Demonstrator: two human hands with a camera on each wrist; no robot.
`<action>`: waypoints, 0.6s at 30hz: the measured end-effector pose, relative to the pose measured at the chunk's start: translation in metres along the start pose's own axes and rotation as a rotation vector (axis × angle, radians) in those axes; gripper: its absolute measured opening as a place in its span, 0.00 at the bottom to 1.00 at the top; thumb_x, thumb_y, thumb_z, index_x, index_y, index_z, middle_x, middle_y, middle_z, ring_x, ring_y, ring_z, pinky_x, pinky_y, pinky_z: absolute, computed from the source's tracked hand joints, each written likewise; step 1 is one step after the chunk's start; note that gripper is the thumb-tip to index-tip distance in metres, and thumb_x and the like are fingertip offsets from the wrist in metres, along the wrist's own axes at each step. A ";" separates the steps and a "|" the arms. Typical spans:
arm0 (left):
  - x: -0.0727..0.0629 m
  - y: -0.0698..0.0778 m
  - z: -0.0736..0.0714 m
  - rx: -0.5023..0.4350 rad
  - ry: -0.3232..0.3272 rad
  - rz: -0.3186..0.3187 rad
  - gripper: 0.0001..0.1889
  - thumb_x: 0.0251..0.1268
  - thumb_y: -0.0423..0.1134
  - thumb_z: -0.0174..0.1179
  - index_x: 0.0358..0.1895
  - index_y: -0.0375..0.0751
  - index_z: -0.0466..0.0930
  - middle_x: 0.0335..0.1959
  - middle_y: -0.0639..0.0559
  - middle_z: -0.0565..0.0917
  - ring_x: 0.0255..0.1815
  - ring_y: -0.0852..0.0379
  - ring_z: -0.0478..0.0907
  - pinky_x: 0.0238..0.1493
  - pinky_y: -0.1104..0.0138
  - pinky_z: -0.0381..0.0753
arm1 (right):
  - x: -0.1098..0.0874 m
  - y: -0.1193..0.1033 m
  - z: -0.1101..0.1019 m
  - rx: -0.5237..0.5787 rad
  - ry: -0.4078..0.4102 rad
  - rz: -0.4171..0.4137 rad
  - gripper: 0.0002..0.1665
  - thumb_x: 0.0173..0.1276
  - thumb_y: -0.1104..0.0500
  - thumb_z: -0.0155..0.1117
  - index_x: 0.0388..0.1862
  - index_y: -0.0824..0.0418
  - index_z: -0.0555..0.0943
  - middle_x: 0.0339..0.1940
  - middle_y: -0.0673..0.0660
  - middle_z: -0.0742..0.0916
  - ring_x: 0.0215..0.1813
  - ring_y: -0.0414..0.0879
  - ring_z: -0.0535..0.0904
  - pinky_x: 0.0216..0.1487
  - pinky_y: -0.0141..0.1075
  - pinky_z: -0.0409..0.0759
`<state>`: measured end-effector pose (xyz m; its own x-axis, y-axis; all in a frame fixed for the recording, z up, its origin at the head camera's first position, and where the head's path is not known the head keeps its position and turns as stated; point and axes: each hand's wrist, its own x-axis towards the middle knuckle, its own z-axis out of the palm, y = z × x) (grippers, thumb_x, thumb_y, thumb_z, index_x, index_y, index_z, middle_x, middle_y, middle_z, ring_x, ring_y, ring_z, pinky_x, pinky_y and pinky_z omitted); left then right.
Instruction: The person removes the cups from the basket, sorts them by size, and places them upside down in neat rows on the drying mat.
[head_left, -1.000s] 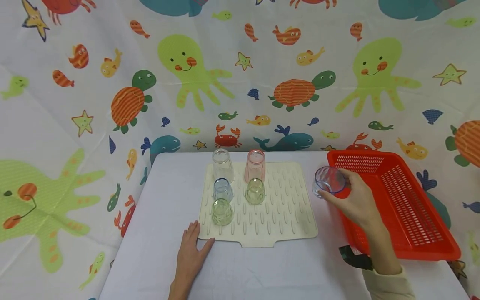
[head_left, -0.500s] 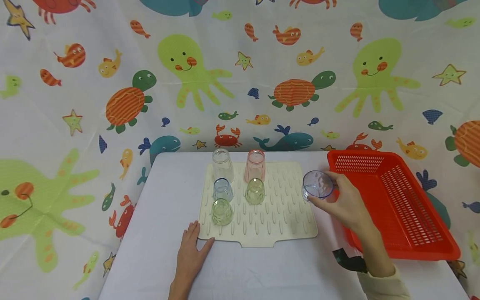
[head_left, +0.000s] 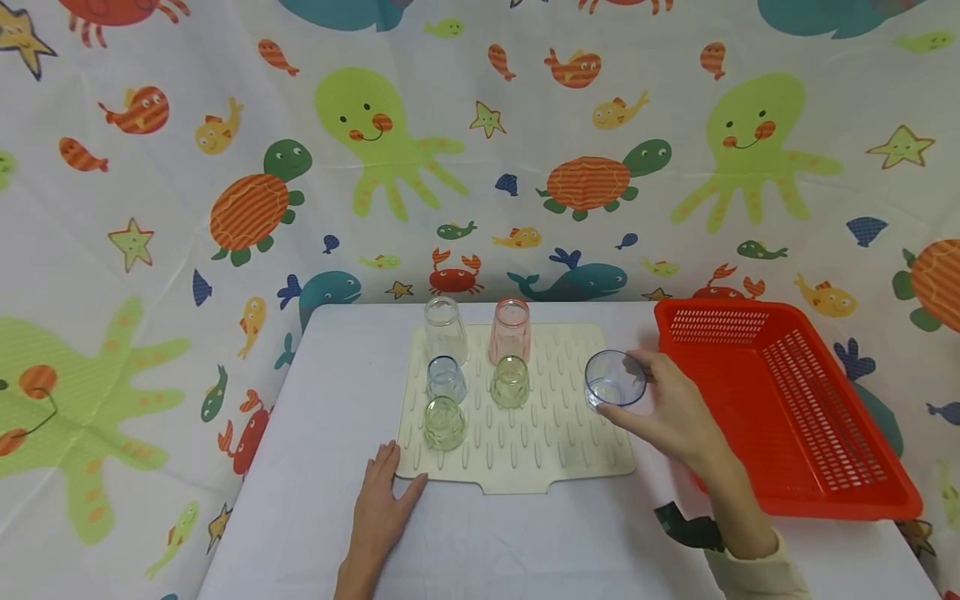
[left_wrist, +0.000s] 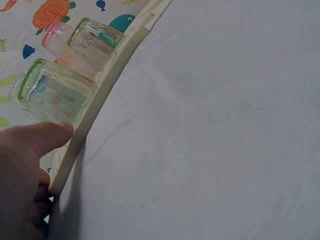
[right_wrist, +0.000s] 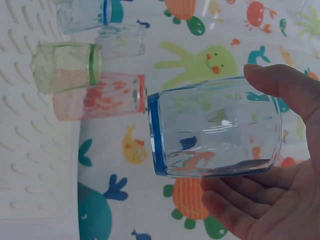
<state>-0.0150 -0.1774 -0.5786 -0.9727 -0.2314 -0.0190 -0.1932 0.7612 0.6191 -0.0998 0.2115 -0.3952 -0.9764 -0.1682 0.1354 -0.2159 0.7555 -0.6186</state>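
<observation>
My right hand [head_left: 675, 412] grips a clear drinking glass with a blue rim [right_wrist: 215, 130], thumb on one side and fingers on the other, over the right part of the cream drying mat [head_left: 562, 442]. The blue rim lies at the glass's left end in the right wrist view. My left hand [head_left: 378, 504] rests at the mat's front left corner, thumb at the front edge and fingers along the left edge. On the mat stand a tall clear glass [head_left: 446, 333], a tall pink glass [head_left: 512, 333], a short blue glass [head_left: 446, 382] and two green glasses [head_left: 511, 383].
A red plastic basket [head_left: 840, 502] with slotted sides stands right of the mat, beside the right forearm. A white cloth [head_left: 330, 383] covers the table. Behind hangs a curtain [head_left: 480, 108] printed with sea animals.
My right hand has moved left with the blue-rimmed glass, from beside the red basket to over the mat's right part. The left hand has stayed at the corner.
</observation>
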 end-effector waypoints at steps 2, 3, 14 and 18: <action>0.000 0.002 -0.001 -0.003 -0.012 -0.009 0.41 0.65 0.52 0.66 0.73 0.29 0.64 0.77 0.36 0.65 0.81 0.39 0.55 0.84 0.49 0.49 | 0.000 -0.001 0.001 -0.003 -0.009 -0.003 0.52 0.52 0.45 0.80 0.70 0.65 0.67 0.63 0.66 0.79 0.60 0.61 0.77 0.55 0.60 0.86; 0.000 0.002 -0.002 -0.006 -0.017 -0.013 0.41 0.66 0.52 0.66 0.73 0.29 0.64 0.77 0.36 0.64 0.81 0.39 0.55 0.84 0.49 0.49 | 0.000 -0.002 0.002 -0.005 -0.012 -0.003 0.52 0.52 0.44 0.80 0.70 0.65 0.68 0.62 0.66 0.80 0.60 0.61 0.77 0.55 0.60 0.86; 0.001 0.016 -0.012 -0.063 0.025 0.002 0.41 0.67 0.53 0.64 0.74 0.30 0.62 0.76 0.35 0.66 0.79 0.37 0.59 0.80 0.46 0.59 | 0.000 -0.008 0.007 -0.012 -0.020 -0.038 0.51 0.51 0.44 0.81 0.68 0.63 0.70 0.59 0.64 0.82 0.57 0.60 0.80 0.53 0.58 0.87; 0.000 0.034 -0.025 -0.085 0.090 0.081 0.39 0.66 0.53 0.66 0.72 0.31 0.66 0.73 0.36 0.70 0.76 0.38 0.66 0.76 0.47 0.67 | -0.001 -0.012 0.010 -0.007 -0.023 -0.058 0.50 0.50 0.45 0.82 0.67 0.63 0.70 0.59 0.64 0.83 0.57 0.59 0.81 0.53 0.57 0.88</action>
<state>-0.0186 -0.1667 -0.5382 -0.9685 -0.2272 0.1020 -0.0989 0.7268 0.6797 -0.0962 0.1967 -0.3958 -0.9620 -0.2264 0.1525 -0.2720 0.7485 -0.6047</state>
